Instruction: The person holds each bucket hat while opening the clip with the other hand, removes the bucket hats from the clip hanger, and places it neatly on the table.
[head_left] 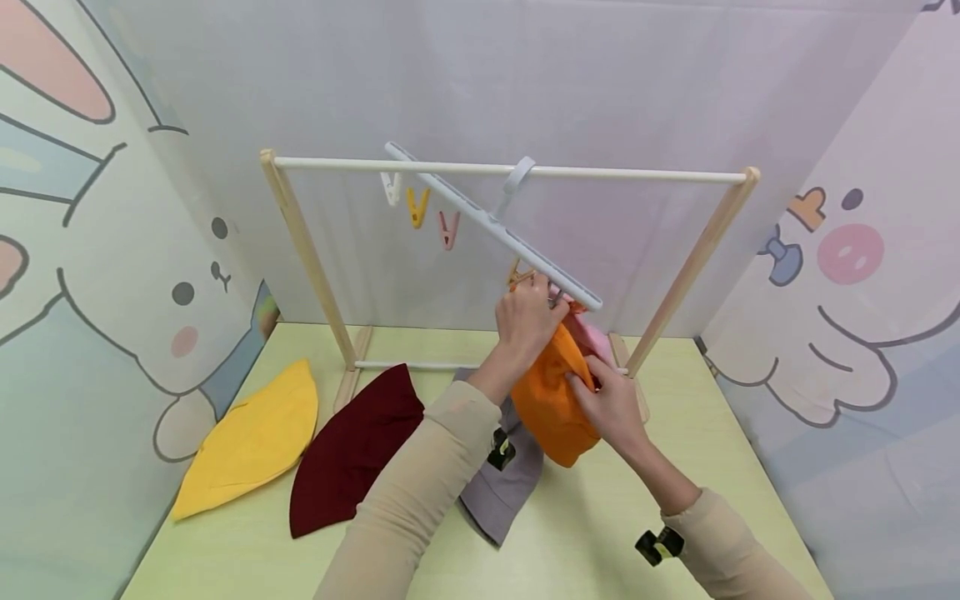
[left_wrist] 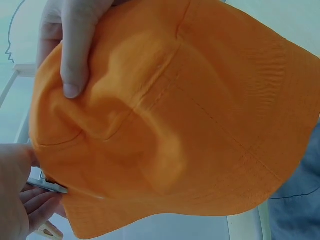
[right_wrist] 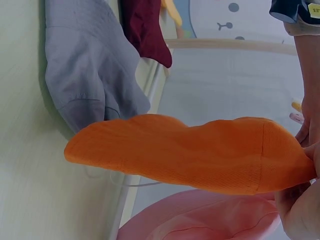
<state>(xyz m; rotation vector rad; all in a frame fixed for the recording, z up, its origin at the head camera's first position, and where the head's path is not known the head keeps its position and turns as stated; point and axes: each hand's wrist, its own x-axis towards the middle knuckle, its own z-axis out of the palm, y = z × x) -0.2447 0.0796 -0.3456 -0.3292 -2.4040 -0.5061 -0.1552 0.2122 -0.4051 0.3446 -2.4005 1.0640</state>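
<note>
An orange hat (head_left: pixel 555 400) hangs crown-down below the right end of a pale hanger (head_left: pixel 487 218), its edge up by the clips. My left hand (head_left: pixel 523 317) is at that edge, fingers curled round a grey clip (left_wrist: pixel 47 185) in the left wrist view. My right hand (head_left: pixel 611 408) grips the side of the orange hat, thumb pressing on the cloth (left_wrist: pixel 75 70). Behind the orange hat is a pink hat (right_wrist: pixel 205 217), partly hidden. In the head view a tan clip (head_left: pixel 519 273) is beside my left fingertips.
The hanger hooks on the white rail (head_left: pixel 637 173) of a wooden-legged rack. White (head_left: pixel 392 188), yellow (head_left: pixel 417 207) and pink clips (head_left: pixel 448 231) hang on its left half. Yellow (head_left: pixel 258 442), dark red (head_left: pixel 356 450) and grey hats (head_left: pixel 502 483) lie on the table (head_left: pixel 675 467).
</note>
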